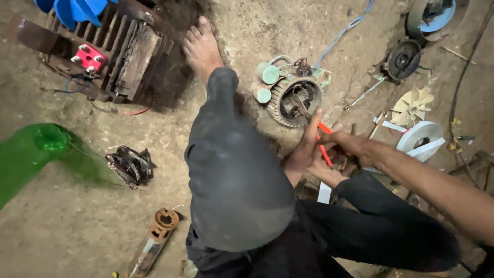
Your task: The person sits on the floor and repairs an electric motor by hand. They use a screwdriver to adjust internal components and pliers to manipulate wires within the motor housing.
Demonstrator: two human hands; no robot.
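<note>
My left hand (304, 150) rises from behind my raised knee, its fingers stretched up against a small ribbed motor housing (294, 100) lying on the dirt floor. Two green cylinders (266, 81) sit at the motor's left side. My right hand (351, 145) reaches in from the right and is closed on a red-handled plier-like tool (324, 152). The tool's handles show between the two hands. Its jaws are hidden behind my fingers. The left hand touches the tool's side without clearly gripping it.
A large rusty finned motor body (121, 51) with a red terminal block (88, 56) lies far left. A green plastic bottle (31, 154), dark scrap (129, 166), a rusty part (163, 220), a white tape roll (419, 136), a cream fan impeller (411, 105) and a round cover (404, 59) surround me.
</note>
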